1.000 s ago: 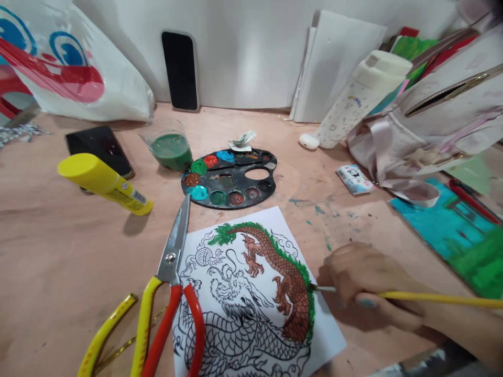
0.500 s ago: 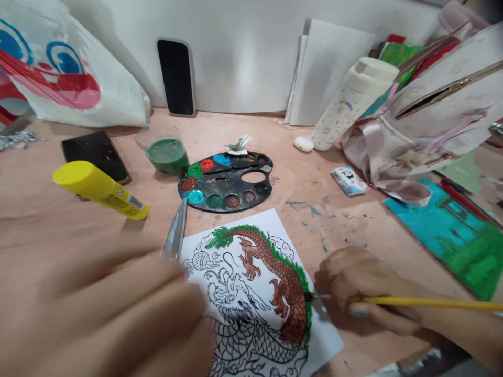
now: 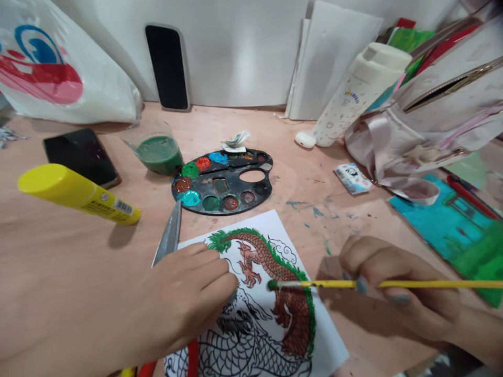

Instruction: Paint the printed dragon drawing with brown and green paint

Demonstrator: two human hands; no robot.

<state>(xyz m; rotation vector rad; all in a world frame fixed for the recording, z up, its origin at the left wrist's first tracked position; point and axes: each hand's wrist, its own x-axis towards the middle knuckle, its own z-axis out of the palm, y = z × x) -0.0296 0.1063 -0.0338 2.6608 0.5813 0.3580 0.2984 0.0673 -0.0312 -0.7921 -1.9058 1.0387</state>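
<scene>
- Plywood tabletop (image 3: pixel 70 272), pale and flecked with paint, carried your materials; a black plastic oval palette (image 3: pixel 223 208) of glossy paints and a clear cup of green liquid (image 3: pixel 159 155) stood beyond your work.
- White paper sheet printed with a black-line dragon (image 3: pixel 255 222) lay between your hands, near the front of the table.
- Reddish-brown painted dragon body (image 3: pixel 293 319) with its green scalloped edging (image 3: pixel 311 319) covered the upper curve, the part you had finished.
- Unpainted black-line lower coils (image 3: pixel 236 356) remained bare, and the head was mostly hidden under your hand.
- Left hand (image 3: pixel 184 298) lay curled on the sheet; beyond it showed a steel scissor blade (image 3: pixel 170 235), and you could not tell whether you grasped those scissors.
- Right hand (image 3: pixel 401 283) clenched a thin yellow paintbrush (image 3: pixel 334 284), its dark green bristle tip (image 3: pixel 272 285) over the brown body.
</scene>
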